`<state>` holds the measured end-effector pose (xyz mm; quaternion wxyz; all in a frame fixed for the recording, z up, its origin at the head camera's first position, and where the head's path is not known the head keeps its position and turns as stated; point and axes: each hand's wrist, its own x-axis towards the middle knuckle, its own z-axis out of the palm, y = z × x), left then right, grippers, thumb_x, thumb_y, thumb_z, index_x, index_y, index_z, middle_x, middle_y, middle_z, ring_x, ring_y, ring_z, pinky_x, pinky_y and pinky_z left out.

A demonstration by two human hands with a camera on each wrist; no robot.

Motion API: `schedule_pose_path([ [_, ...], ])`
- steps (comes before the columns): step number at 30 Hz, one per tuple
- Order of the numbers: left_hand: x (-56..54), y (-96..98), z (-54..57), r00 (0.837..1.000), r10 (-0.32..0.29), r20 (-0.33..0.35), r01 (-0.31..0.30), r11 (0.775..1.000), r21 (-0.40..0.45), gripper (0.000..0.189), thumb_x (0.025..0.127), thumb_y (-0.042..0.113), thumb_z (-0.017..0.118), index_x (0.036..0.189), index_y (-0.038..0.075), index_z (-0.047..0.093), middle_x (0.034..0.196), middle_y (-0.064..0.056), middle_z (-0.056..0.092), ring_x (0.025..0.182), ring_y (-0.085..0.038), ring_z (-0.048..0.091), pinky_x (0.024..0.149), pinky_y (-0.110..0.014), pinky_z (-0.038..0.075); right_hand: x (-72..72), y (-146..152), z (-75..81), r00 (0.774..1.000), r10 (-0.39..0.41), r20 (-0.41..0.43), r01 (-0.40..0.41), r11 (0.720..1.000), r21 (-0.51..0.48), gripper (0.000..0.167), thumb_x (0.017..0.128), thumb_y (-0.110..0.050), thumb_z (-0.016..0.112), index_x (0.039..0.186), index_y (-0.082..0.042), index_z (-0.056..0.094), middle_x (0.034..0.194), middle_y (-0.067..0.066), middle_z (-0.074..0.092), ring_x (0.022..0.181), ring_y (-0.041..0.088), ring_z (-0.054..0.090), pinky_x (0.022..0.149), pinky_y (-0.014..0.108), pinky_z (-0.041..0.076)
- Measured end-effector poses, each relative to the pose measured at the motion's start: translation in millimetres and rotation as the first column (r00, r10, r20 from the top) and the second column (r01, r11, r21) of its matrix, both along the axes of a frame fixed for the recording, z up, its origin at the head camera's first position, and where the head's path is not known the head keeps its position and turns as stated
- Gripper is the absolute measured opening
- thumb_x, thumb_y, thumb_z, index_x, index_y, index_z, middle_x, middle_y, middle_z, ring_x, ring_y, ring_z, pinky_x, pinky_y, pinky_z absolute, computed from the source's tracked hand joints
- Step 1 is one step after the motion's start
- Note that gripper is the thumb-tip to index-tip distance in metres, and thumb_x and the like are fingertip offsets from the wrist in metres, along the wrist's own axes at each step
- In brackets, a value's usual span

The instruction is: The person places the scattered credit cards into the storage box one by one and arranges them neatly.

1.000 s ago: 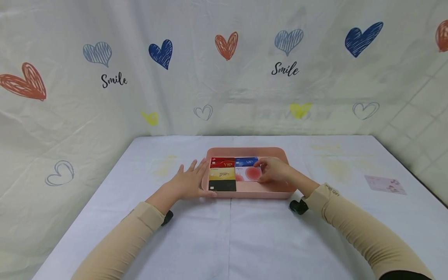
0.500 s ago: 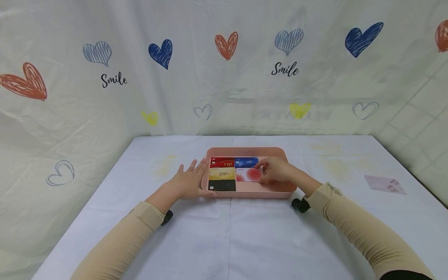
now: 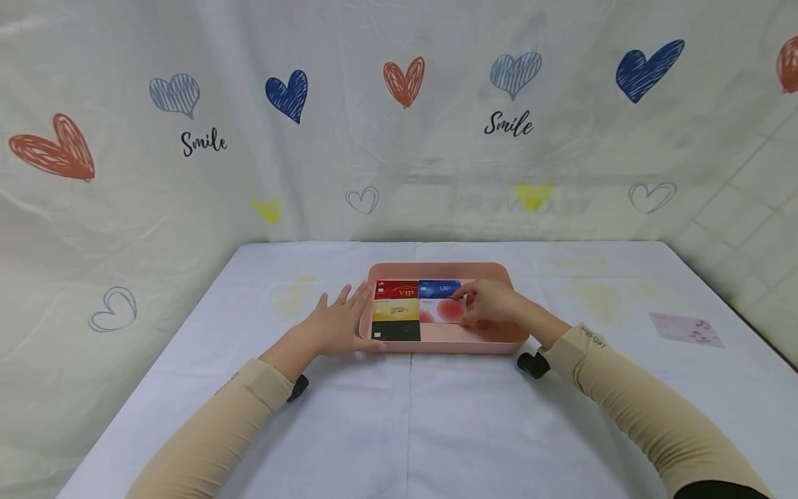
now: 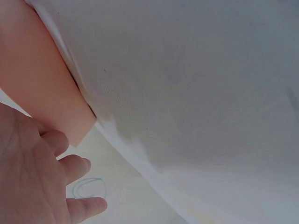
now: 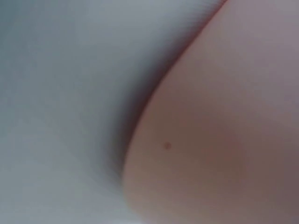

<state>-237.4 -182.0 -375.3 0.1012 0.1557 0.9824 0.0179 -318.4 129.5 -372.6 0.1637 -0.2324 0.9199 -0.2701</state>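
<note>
A shallow pink tray lies on the white-covered table in the head view. My left hand rests against its left end, fingers spread and thumb along the front wall. In the left wrist view, the fingertips show beside the tray wall. My right hand reaches in from the right and pinches the right edge of a white card with a red circle. That card lies just in front of a blue VIP card. To its left are a red VIP card, a gold card and a black card.
A pale pink card or note lies on the table at the right. Behind stands a white curtain printed with hearts. A dark wrist device sits under the right wrist. Blurred close-up surfaces fill the right wrist view.
My right hand and the white card shift a little right, then back left beside the gold card. The left hand stays in place on the tray.
</note>
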Motion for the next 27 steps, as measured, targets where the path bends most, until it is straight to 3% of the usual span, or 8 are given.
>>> schedule_pose_path([
  [14,0.5,-0.9,0.8,1.000,0.002,0.006,-0.002,1.000,0.002,0.119,0.084,0.081,0.058,0.166,0.011,0.007,0.172,-0.005,0.004,0.156,-0.038,0.008,0.118,-0.070,0.010,-3.1,-0.8,-1.8,1.000,-0.008,0.030,0.008,1.000,0.004,0.050,0.086,-0.013,0.084,0.132,-0.004,0.067,0.097,0.011,0.058,0.067,0.018,0.055,0.062,0.025,0.048],
  [27,1.4,-1.5,1.0,1.000,0.000,0.007,-0.001,1.000,0.026,0.119,0.084,0.081,0.058,0.166,0.012,0.007,0.172,-0.005,0.004,0.156,-0.037,0.007,0.118,-0.069,0.008,-5.0,-1.2,-2.4,0.999,-0.020,0.050,0.020,1.000,0.004,0.050,0.087,-0.011,0.083,0.134,-0.005,0.066,0.104,0.013,0.058,0.075,0.020,0.056,0.064,0.025,0.052],
])
